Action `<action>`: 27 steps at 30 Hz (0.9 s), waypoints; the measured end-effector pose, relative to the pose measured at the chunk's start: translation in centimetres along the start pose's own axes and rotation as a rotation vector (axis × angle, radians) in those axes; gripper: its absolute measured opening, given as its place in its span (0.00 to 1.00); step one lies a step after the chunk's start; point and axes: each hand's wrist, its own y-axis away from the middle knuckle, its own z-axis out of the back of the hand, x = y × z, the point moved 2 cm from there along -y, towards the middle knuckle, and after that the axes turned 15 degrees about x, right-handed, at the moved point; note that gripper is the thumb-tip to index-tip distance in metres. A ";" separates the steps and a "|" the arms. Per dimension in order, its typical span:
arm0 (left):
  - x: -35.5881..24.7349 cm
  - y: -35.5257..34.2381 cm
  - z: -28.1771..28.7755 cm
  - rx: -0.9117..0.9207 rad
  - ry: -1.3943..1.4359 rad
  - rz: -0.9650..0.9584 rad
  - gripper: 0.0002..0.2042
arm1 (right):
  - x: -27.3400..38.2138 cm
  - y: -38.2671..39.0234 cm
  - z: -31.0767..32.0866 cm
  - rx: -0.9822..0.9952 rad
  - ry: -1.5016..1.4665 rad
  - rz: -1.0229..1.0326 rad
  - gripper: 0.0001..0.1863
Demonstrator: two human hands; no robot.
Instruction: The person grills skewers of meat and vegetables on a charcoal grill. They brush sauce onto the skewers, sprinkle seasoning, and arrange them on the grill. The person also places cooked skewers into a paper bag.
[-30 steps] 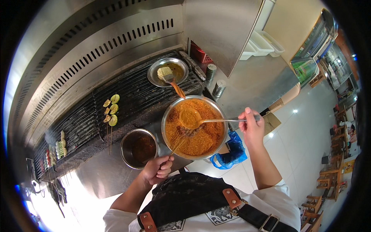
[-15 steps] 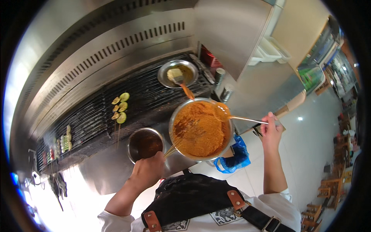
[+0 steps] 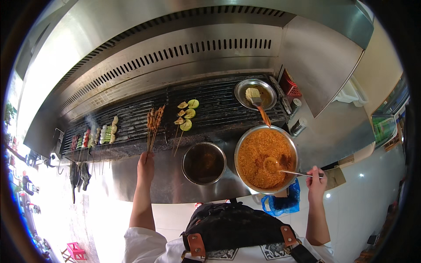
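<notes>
My right hand (image 3: 316,183) grips the long handle of a metal spoon (image 3: 280,168) whose bowl rests in orange-red spice powder inside a large steel bowl (image 3: 266,158). My left hand (image 3: 145,164) reaches to the grill's front edge and holds the stick ends of a bundle of meat skewers (image 3: 154,119) lying on the grill (image 3: 175,116). Skewers of green vegetable slices (image 3: 186,115) lie just right of them. A smaller steel bowl of dark sauce (image 3: 204,163) stands between my hands.
Further skewers (image 3: 94,136) cook at the grill's left end. A steel dish with a brush (image 3: 255,94) sits on the grill's right end, shakers (image 3: 298,126) beside it. A steel hood (image 3: 184,39) hangs overhead. A blue bag (image 3: 283,202) hangs under the counter.
My left hand has moved left from beside the sauce bowl to the meat skewers. The spoon, earlier lifted near the big bowl's rim, now lies in the spice powder.
</notes>
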 end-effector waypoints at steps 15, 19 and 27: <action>-4.9 1.4 -7.6 0.330 0.311 -0.206 0.12 | 0.4 4.4 -2.6 0.339 0.580 0.565 0.05; -6.0 5.7 -8.1 0.449 0.204 -0.259 0.11 | -1.3 2.9 -0.7 -0.013 0.002 0.022 0.17; -6.5 9.6 -13.1 0.898 -0.102 -0.195 0.09 | 1.5 1.1 3.6 -0.180 0.005 0.055 0.20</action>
